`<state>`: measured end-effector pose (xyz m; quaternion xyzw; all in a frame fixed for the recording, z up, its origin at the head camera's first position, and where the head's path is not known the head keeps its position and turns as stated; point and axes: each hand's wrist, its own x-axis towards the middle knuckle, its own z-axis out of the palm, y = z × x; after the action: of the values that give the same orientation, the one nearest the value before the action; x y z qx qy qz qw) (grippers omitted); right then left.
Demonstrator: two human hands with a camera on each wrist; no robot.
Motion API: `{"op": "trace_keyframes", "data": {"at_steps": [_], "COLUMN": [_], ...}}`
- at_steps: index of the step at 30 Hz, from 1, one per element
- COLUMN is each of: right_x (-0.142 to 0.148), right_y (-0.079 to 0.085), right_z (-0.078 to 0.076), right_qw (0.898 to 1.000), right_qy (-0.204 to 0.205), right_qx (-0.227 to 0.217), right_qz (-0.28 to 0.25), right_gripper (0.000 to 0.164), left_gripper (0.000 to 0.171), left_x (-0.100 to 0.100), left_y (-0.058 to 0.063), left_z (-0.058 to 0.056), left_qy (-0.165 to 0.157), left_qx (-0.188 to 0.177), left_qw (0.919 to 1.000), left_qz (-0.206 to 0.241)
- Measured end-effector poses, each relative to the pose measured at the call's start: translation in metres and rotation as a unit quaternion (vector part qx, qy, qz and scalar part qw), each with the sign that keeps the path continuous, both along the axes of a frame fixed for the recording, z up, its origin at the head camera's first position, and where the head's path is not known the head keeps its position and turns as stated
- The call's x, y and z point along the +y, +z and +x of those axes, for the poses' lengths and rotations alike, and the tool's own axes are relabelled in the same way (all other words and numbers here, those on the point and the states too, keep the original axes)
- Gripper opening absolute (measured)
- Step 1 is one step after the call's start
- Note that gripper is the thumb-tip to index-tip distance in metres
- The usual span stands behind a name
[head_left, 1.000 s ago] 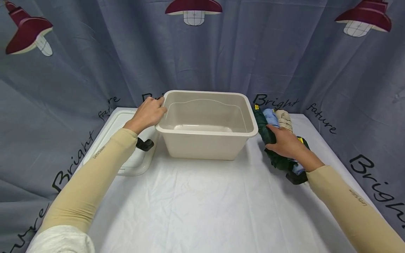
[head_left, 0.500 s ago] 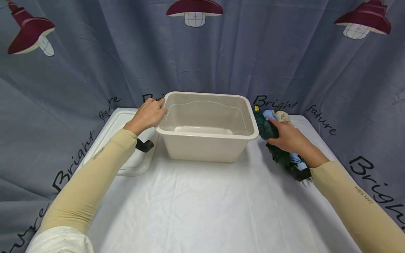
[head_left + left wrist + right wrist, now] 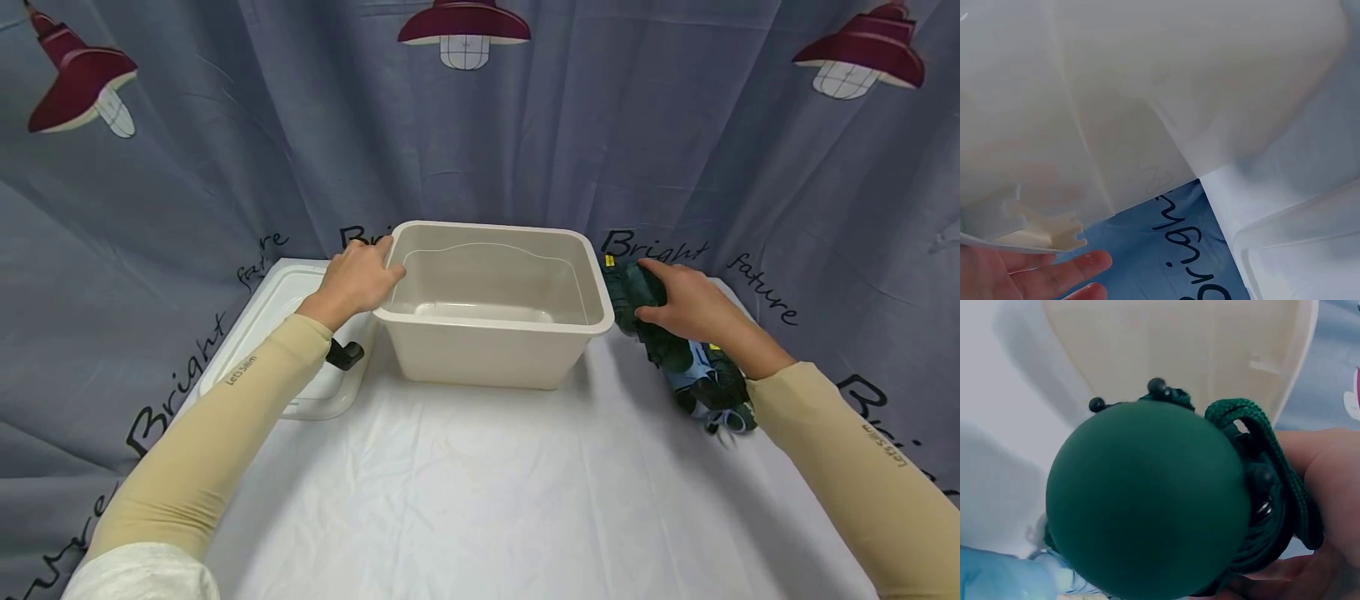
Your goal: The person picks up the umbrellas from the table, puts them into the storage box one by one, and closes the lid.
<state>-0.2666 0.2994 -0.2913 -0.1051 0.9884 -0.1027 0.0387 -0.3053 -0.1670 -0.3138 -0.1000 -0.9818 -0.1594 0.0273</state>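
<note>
Beige tub (image 3: pixel 480 354), head view: stood upright on the white-covered table (image 3: pixel 480 492); its rim is gripped at ten o'clock between thumb and fingers of the left hand (image 3: pixel 356 279), probably so that it is steadied.
Pale lid (image 3: pixel 285 296), head view: laid flat at nine o'clock of the tub, seemingly so that the opening is left uncovered.
Dark green umbrella (image 3: pixel 647 287), head view: gripped by the right hand (image 3: pixel 690 304), just outside the tub at three o'clock; a blue umbrella (image 3: pixel 688 379) is partly covered.
Tub rim, left wrist view: underlain at seven o'clock by nearly straight fingers (image 3: pixel 1079 265); the thumb is hidden.
Rounded end (image 3: pixel 1147 500), right wrist view: turned to the camera, the folded umbrella being encircled from four o'clock, presumably for a secure hold; its looped strap (image 3: pixel 1275 447) is seen at two o'clock.
</note>
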Motion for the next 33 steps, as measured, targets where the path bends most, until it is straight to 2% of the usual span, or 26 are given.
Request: {"op": "trace_keyframes", "data": {"at_steps": [8, 16, 33], "right_x": [-0.01, -0.023, -0.066], "right_y": [0.022, 0.043, 0.065], "right_z": [-0.005, -0.012, -0.03], "right_qw": [1.0, 1.0, 0.999], "right_qy": [-0.002, 0.0, 0.022], "right_qx": [0.0, -0.004, -0.009], "right_qz": [-0.008, -0.028, -0.042], "right_gripper": [0.087, 0.089, 0.087], "left_gripper": [0.069, 0.069, 0.07], "left_x": [-0.001, -0.001, 0.001], "left_y": [0.0, 0.002, 0.001], "left_z": [-0.001, 0.001, 0.002], "left_qy": [0.003, 0.009, 0.014], "left_qx": [0.02, 0.023, 0.024], "left_qw": [0.9995, 0.9992, 0.9993], "left_qz": [-0.023, -0.03, -0.026]}}
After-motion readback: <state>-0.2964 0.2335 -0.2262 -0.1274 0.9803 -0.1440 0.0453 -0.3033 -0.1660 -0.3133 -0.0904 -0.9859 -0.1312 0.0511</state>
